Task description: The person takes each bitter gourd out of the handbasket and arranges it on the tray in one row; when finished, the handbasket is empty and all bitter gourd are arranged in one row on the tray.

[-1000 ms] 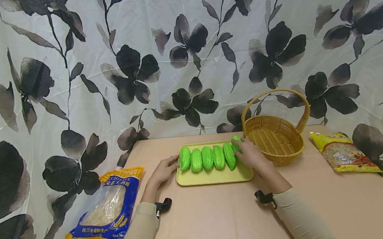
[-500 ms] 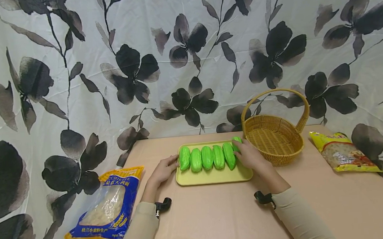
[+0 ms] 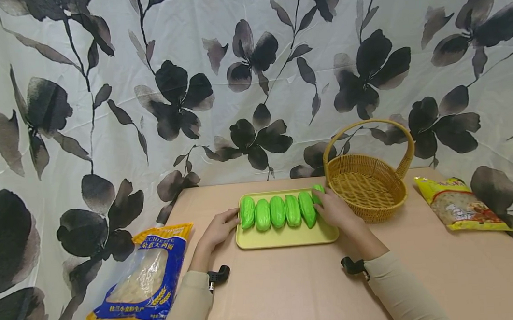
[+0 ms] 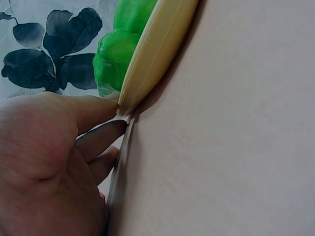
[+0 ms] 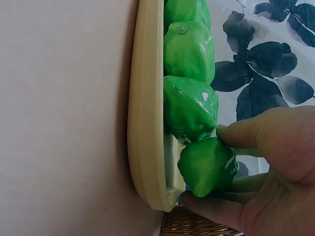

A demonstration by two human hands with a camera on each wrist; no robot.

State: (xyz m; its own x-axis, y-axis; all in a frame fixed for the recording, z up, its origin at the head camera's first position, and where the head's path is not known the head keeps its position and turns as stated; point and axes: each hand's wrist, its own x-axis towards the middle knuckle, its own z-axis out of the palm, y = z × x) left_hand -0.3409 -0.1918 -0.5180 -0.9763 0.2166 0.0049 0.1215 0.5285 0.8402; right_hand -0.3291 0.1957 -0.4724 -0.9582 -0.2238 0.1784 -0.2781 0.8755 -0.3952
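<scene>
Several glossy green, ridged, elongated vegetables [image 3: 278,212] lie side by side on a yellow tray [image 3: 286,238]. At the tray's left end, my left hand [image 3: 218,228] pinches its rim [image 4: 124,101] between thumb and fingers, as the left wrist view shows. My right hand [image 3: 336,207] grips the rightmost green vegetable [image 5: 206,164], thumb on one side and fingers on the other. In the right wrist view this vegetable is at the tray's right end, close against its neighbour [image 5: 191,108]. My fingers hide part of it in the head view.
A wicker basket [image 3: 368,214] with a tall handle stands just right of the tray. A yellow food packet [image 3: 461,202] lies at the far right. On the left is a blue and yellow bag [image 3: 142,277] beside my left forearm. Floral cloth [image 3: 253,107] hangs behind the table.
The rightmost green vegetable has shifted very slightly right and toward me in my right hand. My left hand and the tray have stayed put.
</scene>
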